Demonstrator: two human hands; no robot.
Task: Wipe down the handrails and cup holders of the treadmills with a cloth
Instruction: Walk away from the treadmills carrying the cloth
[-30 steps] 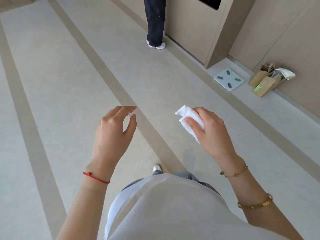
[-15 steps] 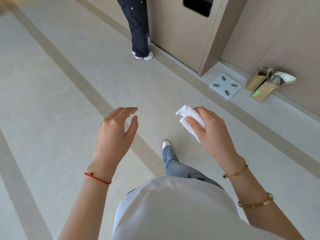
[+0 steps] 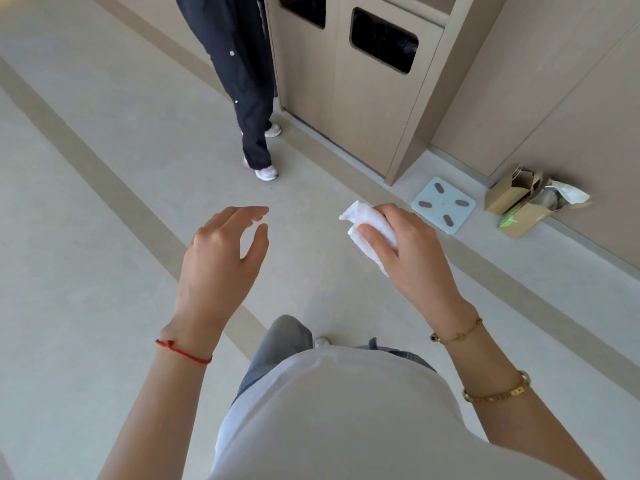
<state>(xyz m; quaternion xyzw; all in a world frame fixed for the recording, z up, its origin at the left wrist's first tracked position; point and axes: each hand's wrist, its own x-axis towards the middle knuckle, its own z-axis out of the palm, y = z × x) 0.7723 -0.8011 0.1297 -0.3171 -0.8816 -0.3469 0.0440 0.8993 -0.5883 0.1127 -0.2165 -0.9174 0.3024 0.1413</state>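
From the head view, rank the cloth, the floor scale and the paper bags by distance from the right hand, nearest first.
1. cloth, gripped in the right hand.
2. floor scale, just beyond, by the wall.
3. paper bags, farther right against the wall.

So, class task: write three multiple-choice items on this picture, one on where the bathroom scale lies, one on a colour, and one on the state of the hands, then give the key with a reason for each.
1. Where does the bathroom scale lie?
A. on the floor beside the paper bags
B. under the person's shoe
C. on top of the bin cabinet

2. What colour is the string bracelet on the left wrist?
A. blue
B. red
C. green

3. What is the state of the hands?
A. both grip the cloth
B. both are bare
C. the right hand grips the white cloth and the left hand holds nothing

Key: 1 A, the scale lies flat on the floor just left of the bags by the wall. 2 B, a red cord circles the left wrist. 3 C, right fingers curl round the cloth while the left fingers hang relaxed in the air.
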